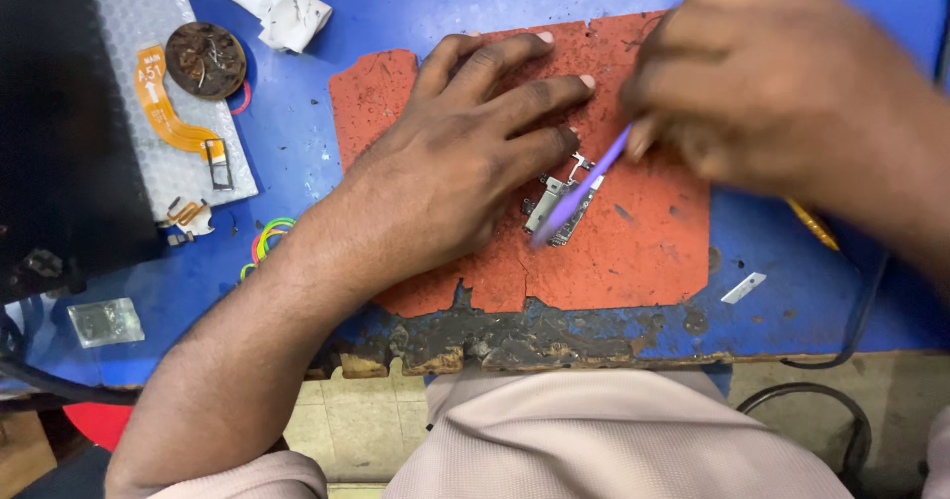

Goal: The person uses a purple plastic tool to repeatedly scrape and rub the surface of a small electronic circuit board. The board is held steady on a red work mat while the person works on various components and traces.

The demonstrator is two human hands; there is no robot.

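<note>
From the head camera, take the orange-red mat [633, 252] on the blue worktop [297, 133] as the landmark. Near the mat's middle lies a small metal circuit part [556, 197], its long axis slanting from lower left to upper right.

The left hand [465, 153] lies flat on the mat's left half, fingers spread and stretched toward the upper right; it grips nothing, and its lowest fingertips press down just beside the part's upper left edge, seemingly steadying it.

The right hand [772, 84], blurred, hangs over the mat's upper right corner, fingers closed on a thin purple tool [586, 187]. The tool slants down and left along nearly the same line as the part, its tip resting on the part's lower left end. So the part lies down-left of the right hand and just right of the left fingertips; the left hand is the nearer.

Left of the mat sit an orange flex ribbon [163, 103], a round dark dish [205, 60] and coloured rubber bands [265, 242]. Right of the mat lies a small silver strip [743, 287].
</note>
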